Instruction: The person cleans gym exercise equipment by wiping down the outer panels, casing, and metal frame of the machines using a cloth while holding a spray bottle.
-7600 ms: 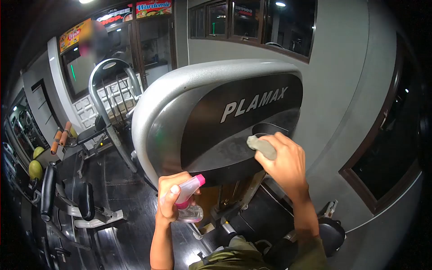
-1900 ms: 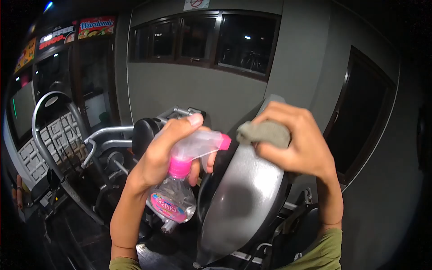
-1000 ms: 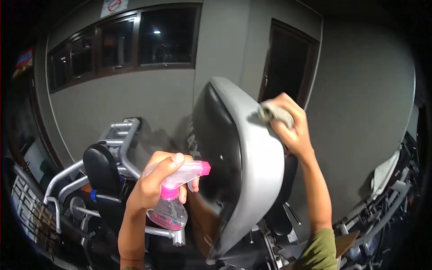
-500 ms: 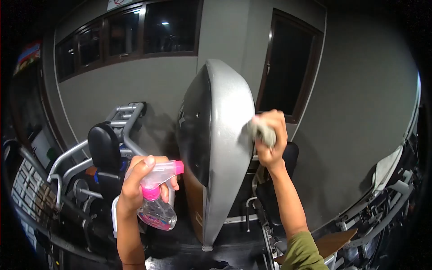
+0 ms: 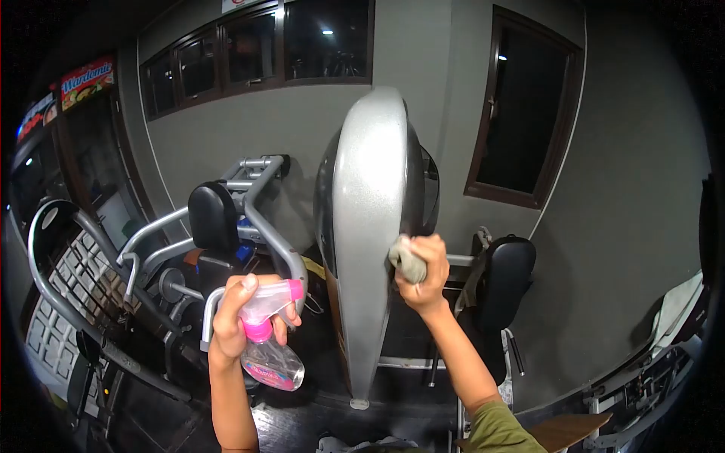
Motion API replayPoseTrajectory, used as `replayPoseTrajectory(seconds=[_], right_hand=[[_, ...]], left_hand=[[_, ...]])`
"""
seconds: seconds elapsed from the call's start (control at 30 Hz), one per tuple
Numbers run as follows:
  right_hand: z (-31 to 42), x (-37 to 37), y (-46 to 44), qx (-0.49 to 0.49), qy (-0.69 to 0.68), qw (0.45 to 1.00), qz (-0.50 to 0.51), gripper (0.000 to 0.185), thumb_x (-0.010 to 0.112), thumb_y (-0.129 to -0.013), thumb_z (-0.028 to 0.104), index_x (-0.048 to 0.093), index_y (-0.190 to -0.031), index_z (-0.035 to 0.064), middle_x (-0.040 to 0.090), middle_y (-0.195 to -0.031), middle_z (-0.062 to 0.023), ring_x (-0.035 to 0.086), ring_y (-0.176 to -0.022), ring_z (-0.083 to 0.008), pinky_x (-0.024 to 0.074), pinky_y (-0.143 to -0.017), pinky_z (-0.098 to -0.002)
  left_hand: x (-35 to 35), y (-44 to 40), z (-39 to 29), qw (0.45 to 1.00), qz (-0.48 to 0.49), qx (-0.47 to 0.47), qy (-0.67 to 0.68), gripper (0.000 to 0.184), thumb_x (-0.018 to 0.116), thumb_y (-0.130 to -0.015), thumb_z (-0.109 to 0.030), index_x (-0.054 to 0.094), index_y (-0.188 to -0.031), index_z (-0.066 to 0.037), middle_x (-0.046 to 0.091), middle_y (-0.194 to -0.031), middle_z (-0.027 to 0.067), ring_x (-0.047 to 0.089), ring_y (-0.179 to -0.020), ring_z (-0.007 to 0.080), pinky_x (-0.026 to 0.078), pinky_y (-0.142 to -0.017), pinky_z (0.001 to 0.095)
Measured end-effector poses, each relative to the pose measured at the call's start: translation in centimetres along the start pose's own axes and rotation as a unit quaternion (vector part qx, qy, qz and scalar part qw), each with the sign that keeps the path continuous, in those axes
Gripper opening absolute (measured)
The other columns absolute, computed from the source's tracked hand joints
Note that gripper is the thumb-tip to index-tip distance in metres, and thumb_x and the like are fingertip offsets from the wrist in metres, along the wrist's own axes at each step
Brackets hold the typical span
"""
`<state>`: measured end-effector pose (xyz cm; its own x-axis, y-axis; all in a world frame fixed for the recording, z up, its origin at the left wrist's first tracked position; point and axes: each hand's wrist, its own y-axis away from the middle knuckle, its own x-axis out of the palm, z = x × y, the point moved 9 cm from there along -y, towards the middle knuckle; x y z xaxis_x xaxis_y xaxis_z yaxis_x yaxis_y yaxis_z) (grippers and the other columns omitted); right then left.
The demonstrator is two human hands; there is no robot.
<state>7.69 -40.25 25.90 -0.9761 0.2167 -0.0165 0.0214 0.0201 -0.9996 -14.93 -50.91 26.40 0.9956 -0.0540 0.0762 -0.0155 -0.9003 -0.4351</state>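
Note:
A clear spray bottle (image 5: pixel 272 364) with a pink collar and pink nozzle hangs upright in my left hand (image 5: pixel 245 309), whose fingers wrap round its spray head. My right hand (image 5: pixel 427 275) is closed on a bunched grey-green cloth (image 5: pixel 408 260). The cloth is at the right edge of the tall silver machine cover (image 5: pixel 368 189), seen edge-on in front of me. My left hand is left of the cover, apart from it.
Left stands a gym machine with a black pad (image 5: pixel 213 217) and silver bars, and beyond it a curved frame (image 5: pixel 47 264). A black seat pad (image 5: pixel 507 283) is right of the cover. Windows (image 5: pixel 249 49) line the grey wall; a pale cloth (image 5: pixel 676 313) hangs far right.
The view has turned left, and the cover now appears more edge-on. My right hand with the cloth has moved down along the cover's right edge. My left hand still holds the bottle.

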Motion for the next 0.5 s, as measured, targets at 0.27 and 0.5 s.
replayPoseTrajectory(seconds=[0.27, 0.5], right_hand=[[-4.2, -0.3, -4.7, 0.167, -0.009, 0.984, -0.064, 0.040, 0.067, -0.070, 0.004, 0.059, -0.109, 0.0064, 0.059, -0.098, -0.0131, 0.059, -0.088, -0.0319, 0.0481, -0.077, -0.0391], [0.2, 0.8, 6.1, 0.013, -0.010, 1.000, -0.018, 0.050, 0.081, -0.063, 0.010, 0.059, -0.107, 0.0152, 0.056, -0.091, -0.0058, 0.056, -0.078, -0.0271, 0.0487, -0.064, -0.0359]], left_hand=[[0.9, 0.7, 2.1, 1.000, -0.003, -0.020, 0.003, 0.064, 0.036, -0.095, -0.045, 0.062, -0.083, 0.014, 0.064, -0.070, 0.0198, 0.059, -0.043, 0.0212, 0.049, -0.042, 0.0268], [1.8, 0.1, 4.1, 0.999, -0.015, -0.021, 0.019, 0.065, 0.035, -0.095, -0.045, 0.061, -0.080, 0.012, 0.064, -0.070, 0.0205, 0.059, -0.043, 0.0220, 0.049, -0.042, 0.0272]])
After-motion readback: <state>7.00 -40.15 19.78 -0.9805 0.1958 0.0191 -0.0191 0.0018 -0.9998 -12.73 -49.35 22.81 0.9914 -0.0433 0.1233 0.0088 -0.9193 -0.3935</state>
